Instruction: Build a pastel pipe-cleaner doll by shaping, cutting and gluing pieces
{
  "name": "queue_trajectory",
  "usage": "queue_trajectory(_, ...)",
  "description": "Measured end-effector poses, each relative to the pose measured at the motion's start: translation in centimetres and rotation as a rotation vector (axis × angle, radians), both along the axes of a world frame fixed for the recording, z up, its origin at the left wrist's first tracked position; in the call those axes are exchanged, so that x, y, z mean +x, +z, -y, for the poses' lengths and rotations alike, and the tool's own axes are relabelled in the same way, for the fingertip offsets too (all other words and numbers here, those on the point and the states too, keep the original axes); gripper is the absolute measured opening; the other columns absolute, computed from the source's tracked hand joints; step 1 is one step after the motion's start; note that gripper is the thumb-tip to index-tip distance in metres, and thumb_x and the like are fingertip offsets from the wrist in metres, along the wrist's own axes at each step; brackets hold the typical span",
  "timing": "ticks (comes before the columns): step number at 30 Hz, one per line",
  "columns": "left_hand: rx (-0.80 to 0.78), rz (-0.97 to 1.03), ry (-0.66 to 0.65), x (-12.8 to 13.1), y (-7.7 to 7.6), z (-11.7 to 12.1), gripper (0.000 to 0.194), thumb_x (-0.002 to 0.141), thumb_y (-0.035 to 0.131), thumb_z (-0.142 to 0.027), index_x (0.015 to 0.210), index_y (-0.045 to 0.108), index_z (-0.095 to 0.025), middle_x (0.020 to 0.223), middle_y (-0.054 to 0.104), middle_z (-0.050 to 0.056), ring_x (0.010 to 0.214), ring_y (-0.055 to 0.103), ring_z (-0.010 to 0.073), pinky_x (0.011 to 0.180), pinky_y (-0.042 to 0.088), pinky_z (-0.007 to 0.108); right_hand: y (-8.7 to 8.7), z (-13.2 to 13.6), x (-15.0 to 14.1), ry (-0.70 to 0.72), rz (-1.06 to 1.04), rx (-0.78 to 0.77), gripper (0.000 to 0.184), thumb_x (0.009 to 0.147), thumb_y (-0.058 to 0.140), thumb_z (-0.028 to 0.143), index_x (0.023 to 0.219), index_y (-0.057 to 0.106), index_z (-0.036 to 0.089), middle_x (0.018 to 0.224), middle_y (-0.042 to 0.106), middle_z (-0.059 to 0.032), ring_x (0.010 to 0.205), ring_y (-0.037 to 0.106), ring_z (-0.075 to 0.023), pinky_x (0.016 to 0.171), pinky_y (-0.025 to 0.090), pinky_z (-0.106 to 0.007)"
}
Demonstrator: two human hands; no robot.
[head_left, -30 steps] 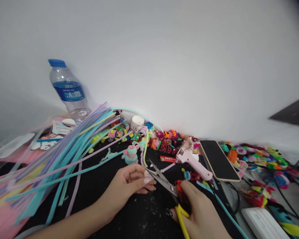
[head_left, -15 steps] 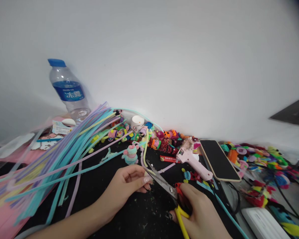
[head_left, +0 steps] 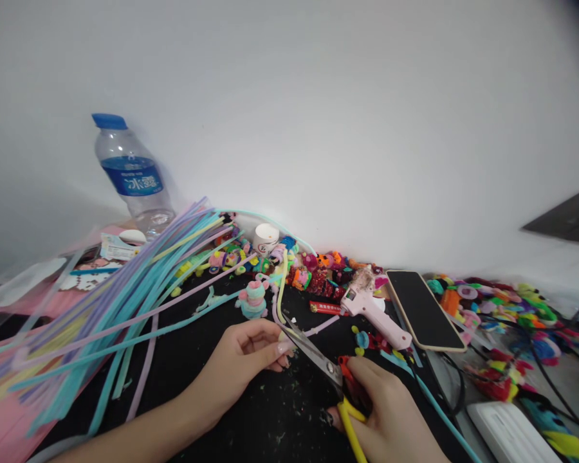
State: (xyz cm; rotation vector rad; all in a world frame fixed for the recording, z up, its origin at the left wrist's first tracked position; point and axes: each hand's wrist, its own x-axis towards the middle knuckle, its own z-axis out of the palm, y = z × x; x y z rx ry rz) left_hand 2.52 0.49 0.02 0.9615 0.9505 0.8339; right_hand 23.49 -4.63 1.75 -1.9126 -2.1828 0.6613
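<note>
My left hand (head_left: pixel 255 350) is closed in a pinch, thumb against fingertips, on a small pale yellow piece of pipe cleaner (head_left: pixel 283 335), mostly hidden by the fingers. My right hand (head_left: pixel 379 402) grips the handles of scissors (head_left: pixel 329 368), orange on one side and yellow on the other. The blades lie nearly together, and their tips point up and left, right beside my left fingertips. Behind them, a yellow pipe cleaner (head_left: pixel 282 292) and a lilac one stand on the black mat (head_left: pixel 265 418). A pastel pipe-cleaner figure (head_left: pixel 253 299) stands just beyond my left hand.
A bundle of pastel pipe cleaners (head_left: pixel 139 289) spreads at left, before a water bottle (head_left: pixel 132 177). A pink glue gun (head_left: pixel 376 315) and a phone (head_left: pixel 425 310) lie at right. Colourful fuzzy figures (head_left: pixel 318 276) line the wall. A white box (head_left: pixel 511 431) and cables are front right.
The scissor blades have closed from open to nearly together beside my left fingertips. A small white bit now shows on the mat near their tips. My left hand has barely moved.
</note>
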Motion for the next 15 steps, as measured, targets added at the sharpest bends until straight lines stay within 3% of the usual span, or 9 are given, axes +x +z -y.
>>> queue_trajectory(15,0.052,-0.016,-0.007,-0.04,-0.08,-0.2,0.011,0.071,0.066,-0.026,0.072,0.064,-0.015,0.059,0.062,-0.001,0.058,0.054,0.011,0.059,0.043,0.021,-0.11,-0.12,0.46,0.017,0.024,-0.008,0.021,0.068,0.059,0.029,0.062,0.04,0.021,0.067,0.052,0.0004,0.056,0.044,-0.0139,0.051,0.03,-0.023)
